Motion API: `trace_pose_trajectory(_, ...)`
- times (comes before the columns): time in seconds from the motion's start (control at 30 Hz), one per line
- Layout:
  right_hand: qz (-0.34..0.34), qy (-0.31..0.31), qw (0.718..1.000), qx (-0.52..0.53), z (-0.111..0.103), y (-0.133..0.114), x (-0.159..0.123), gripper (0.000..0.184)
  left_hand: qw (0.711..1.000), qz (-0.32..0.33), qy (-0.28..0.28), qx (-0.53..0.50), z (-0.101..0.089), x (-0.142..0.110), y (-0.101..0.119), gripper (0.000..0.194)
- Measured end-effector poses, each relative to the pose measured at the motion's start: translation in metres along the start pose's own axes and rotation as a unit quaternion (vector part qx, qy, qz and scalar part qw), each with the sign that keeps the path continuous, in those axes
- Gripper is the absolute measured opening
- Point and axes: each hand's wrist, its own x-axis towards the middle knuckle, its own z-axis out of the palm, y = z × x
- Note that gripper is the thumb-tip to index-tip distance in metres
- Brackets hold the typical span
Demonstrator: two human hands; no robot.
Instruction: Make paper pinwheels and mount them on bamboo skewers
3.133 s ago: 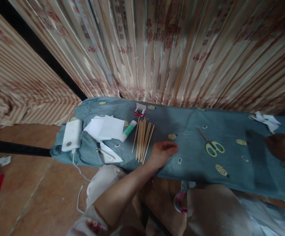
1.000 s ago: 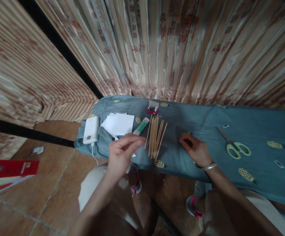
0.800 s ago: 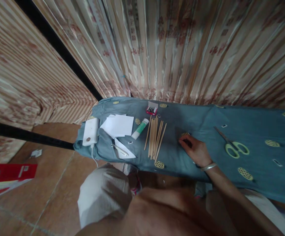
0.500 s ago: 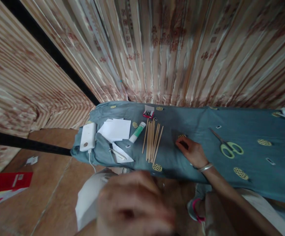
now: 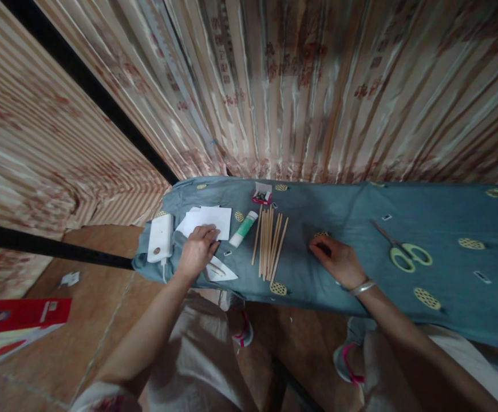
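My left hand (image 5: pixel 198 250) reaches over the lower edge of a stack of white paper (image 5: pixel 217 217), its fingers touching the sheets with thumb and forefinger apart. Just below it, a pen (image 5: pixel 217 269) lies on a pointed white piece of paper (image 5: pixel 227 274). My right hand (image 5: pixel 338 261), wearing a silver bracelet, rests on the blue-green cloth with its fingers curled in. Whatever is inside those fingers is hidden. Between the hands lie a green and white glue stick (image 5: pixel 243 229) and several thin wooden sticks (image 5: pixel 268 243).
A small red box (image 5: pixel 261 197) with dark bits stands open behind the sticks. Green-handled scissors (image 5: pixel 410 256) lie right of my right hand. At the left end is a white power bank (image 5: pixel 160 239) with a cable. Striped curtains (image 5: pixel 296 114) hang behind the cloth-covered table (image 5: pixel 446 212).
My left hand has moved from close to the camera, low in view, forward onto the paper stack. The right hand has kept its place on the cloth.
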Motion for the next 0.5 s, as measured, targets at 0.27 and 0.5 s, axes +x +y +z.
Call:
trace_pose_trajectory(0.27,0.002,-0.017,1.0,-0.012,-0.003,-0.002,0.001,0.016,0.998,0.002,-0.009,0.058,0.001,0.002,0.005,0.028)
trace_pose_trajectory(0.5,0.011,-0.017,1.0,-0.007,-0.003,-0.003,0.001,0.015,0.995,-0.009,-0.031,0.091,0.001,0.01,0.015,0.026)
